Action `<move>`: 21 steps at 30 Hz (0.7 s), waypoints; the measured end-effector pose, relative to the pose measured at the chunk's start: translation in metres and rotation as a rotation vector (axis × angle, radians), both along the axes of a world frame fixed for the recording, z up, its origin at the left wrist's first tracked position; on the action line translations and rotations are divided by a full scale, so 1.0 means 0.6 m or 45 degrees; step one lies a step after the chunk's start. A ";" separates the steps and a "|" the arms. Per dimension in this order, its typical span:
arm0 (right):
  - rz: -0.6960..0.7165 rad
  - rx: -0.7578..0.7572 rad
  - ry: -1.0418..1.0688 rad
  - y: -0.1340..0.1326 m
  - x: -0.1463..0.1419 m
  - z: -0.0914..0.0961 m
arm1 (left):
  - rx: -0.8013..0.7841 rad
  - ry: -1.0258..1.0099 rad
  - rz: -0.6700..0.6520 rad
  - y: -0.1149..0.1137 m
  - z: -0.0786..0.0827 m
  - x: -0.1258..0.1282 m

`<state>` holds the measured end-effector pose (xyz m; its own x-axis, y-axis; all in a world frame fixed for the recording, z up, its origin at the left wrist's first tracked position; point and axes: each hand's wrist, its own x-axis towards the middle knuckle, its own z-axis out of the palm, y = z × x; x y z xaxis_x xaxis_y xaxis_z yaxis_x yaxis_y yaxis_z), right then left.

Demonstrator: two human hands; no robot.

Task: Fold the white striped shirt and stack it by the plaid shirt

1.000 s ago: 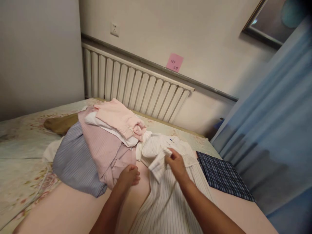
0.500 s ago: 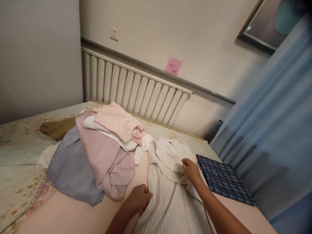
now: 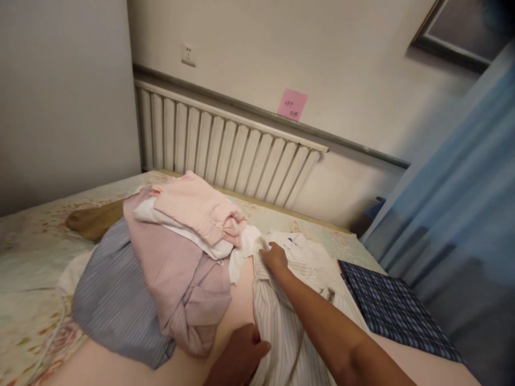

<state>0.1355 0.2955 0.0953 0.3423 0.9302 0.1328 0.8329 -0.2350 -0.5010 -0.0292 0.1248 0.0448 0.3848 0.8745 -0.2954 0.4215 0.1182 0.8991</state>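
Observation:
A white striped shirt (image 3: 298, 284) lies spread on the pink sheet of the bed (image 3: 241, 292), collar toward the wall. My right hand (image 3: 274, 255) rests on its left shoulder near the collar, fingers closed on the fabric. My left hand (image 3: 241, 356) grips the shirt's left edge lower down, near the bottom of the view. Just left of the shirt sits a pile of clothes (image 3: 169, 257): a pink top, a white piece, a mauve striped shirt and a blue-grey striped shirt.
A folded dark blue plaid garment (image 3: 396, 311) lies to the right of the shirt. A white radiator (image 3: 225, 145) runs along the wall behind the bed, with a pink note (image 3: 292, 104) above it. A blue curtain (image 3: 458, 214) hangs at the right.
My right hand moved left across the shirt from its right shoulder to the left side of the collar. My left hand slid down along the shirt's left edge.

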 end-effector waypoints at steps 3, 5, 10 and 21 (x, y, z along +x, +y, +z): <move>-0.026 -0.020 0.041 0.037 0.004 0.001 | 0.180 0.154 0.048 0.000 0.001 0.007; 0.006 0.003 0.079 0.067 0.007 0.014 | 0.204 0.213 0.072 0.005 0.010 0.002; 0.089 0.147 0.255 0.152 0.012 0.072 | 0.263 0.197 0.367 0.023 0.041 -0.033; 0.227 0.215 0.572 0.162 -0.008 0.063 | 0.217 0.313 0.539 0.042 0.042 -0.075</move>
<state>0.1305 0.3927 0.1332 0.2384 0.9575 0.1623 0.5467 0.0058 -0.8373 -0.0743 0.1503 0.0697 -0.0761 0.9820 -0.1726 0.5693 0.1849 0.8010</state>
